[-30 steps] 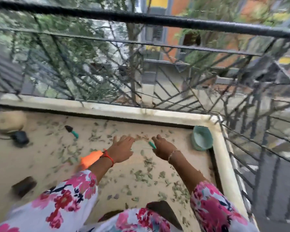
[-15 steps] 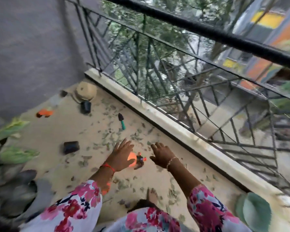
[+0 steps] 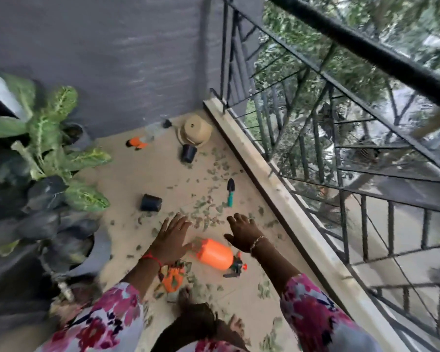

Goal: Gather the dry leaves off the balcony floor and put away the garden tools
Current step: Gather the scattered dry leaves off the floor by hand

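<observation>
A leafy potted plant (image 3: 48, 138) stands at the left. Beyond a small black pot (image 3: 151, 202), the left hand (image 3: 172, 237) reaches out flat and empty, fingers spread. Dry leaves (image 3: 208, 212) litter the floor ahead. An orange sprayer (image 3: 215, 254) lies between the wrists. A teal-handled trowel (image 3: 230, 191) lies beyond the right hand (image 3: 243, 231), which is also spread and empty.
</observation>
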The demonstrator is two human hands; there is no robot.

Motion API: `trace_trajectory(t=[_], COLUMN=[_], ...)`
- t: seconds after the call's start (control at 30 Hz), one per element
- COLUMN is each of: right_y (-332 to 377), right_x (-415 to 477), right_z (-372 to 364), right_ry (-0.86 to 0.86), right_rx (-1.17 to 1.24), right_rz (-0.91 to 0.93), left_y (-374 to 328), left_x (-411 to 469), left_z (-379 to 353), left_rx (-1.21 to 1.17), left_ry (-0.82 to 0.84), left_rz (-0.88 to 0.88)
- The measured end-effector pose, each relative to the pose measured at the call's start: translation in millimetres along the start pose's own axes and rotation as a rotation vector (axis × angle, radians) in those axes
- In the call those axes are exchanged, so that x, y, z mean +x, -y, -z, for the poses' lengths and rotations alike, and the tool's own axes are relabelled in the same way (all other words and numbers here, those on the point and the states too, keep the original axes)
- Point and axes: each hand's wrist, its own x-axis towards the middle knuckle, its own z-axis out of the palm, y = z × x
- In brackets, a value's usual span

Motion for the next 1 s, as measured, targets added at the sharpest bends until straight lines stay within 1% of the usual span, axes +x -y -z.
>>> trace_trajectory(t=[0.1, 0.3, 0.4, 0.47, 0.63, 0.77, 1.0], right_y=[19.1, 60.7, 79.3, 88.7, 99.5, 99.1, 76.1], right_x=[31.0, 94.6, 123.4, 141.0, 192.8, 260.2, 418.7], right_z=[13.9, 42.0, 55.2, 64.2, 86.1, 106.7, 151.8], right_ry=[-0.006, -0.030, -0.060, -0.058, -0.042, -0.025, 0.043], right_rx=[0.011, -0.016, -0.004, -0.003, 0.013, 0.016, 0.067], right_rz=[0.036, 0.050, 0.068, 0.067, 0.058, 0.051, -0.004], left_y=[24.1, 84.0, 114.8, 131.4, 162.3, 192.2, 255.7], left_x=[11.1, 40.1, 52.3, 62.5, 100.4, 155.7, 302.6], left_z=[11.6, 42.4, 56.2, 66.6, 96.4, 122.1, 177.9], left_rx=[-0.011, -0.002, -0.054, -0.100, -0.118, -0.100, -0.058], left_ry=[-0.005, -0.050, -0.046, -0.052, -0.079, -0.082, -0.016], left_rz=[0.008, 0.016, 0.028, 0.036, 0.052, 0.069, 0.069])
